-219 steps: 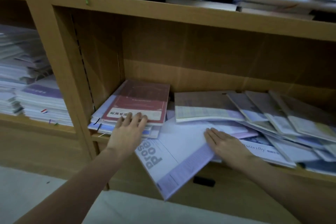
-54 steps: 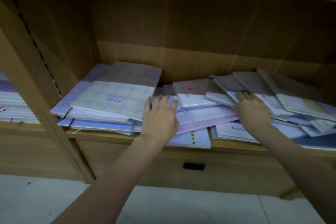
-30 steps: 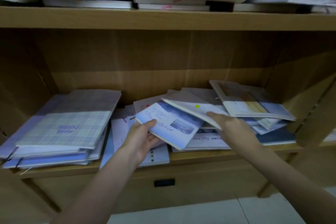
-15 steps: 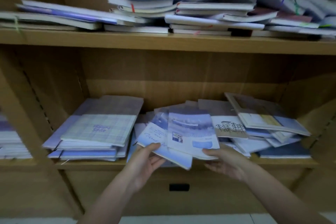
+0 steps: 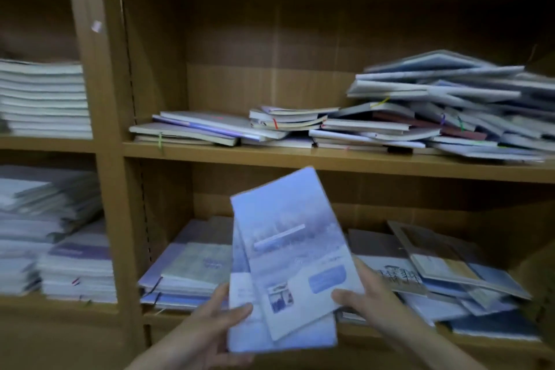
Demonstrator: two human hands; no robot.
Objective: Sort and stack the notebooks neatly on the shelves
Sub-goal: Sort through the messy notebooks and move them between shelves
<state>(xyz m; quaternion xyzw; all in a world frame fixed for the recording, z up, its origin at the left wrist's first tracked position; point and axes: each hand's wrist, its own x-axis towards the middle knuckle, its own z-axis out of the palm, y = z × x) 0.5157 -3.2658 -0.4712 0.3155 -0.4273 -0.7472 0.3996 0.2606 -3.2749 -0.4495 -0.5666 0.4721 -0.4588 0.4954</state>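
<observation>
Both hands hold a small bundle of blue notebooks [image 5: 288, 264] upright in front of the lower shelf [image 5: 390, 336]. The left hand [image 5: 207, 330] grips its lower left corner, thumb across the cover, fingers [image 5: 210, 351] wrapped beneath. The right hand [image 5: 366, 294] clamps the right edge, thumb on the front. Behind the left fingers sits a tidy stack [image 5: 192, 273]; behind the right fingers lie scattered notebooks [image 5: 444, 276]. Above them, the upper shelf [image 5: 300, 159] carries a loose heap [image 5: 390, 120].

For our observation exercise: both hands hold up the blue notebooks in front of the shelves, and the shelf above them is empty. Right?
Not quite. In the head view both hands, left and right, hold the blue notebooks, but the upper shelf carries untidy piles of notebooks.
</observation>
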